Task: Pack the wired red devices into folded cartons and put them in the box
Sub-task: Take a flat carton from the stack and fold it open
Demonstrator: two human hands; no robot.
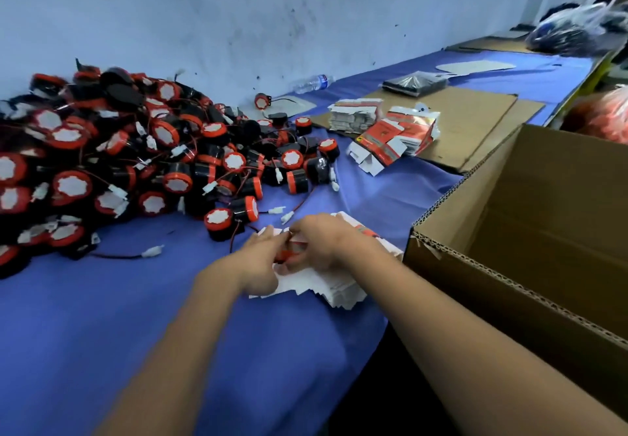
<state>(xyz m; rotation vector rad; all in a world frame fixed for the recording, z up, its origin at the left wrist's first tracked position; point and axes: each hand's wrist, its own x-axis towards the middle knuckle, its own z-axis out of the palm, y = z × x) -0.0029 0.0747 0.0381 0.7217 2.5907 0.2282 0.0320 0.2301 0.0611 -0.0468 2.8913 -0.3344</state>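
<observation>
A large heap of round red-and-black wired devices with white connectors covers the left of the blue table. One device lies just beyond my hands. A stack of flat white-and-red cartons lies at the table's near edge. My left hand and my right hand meet on top of that stack, both gripping one red-and-white carton between them; most of it is hidden by my fingers. The big open cardboard box stands on the right.
More flat cartons and a second bundle lie on cardboard sheets farther back. A plastic bottle lies by the wall. A black packet and a plastic bag sit far right.
</observation>
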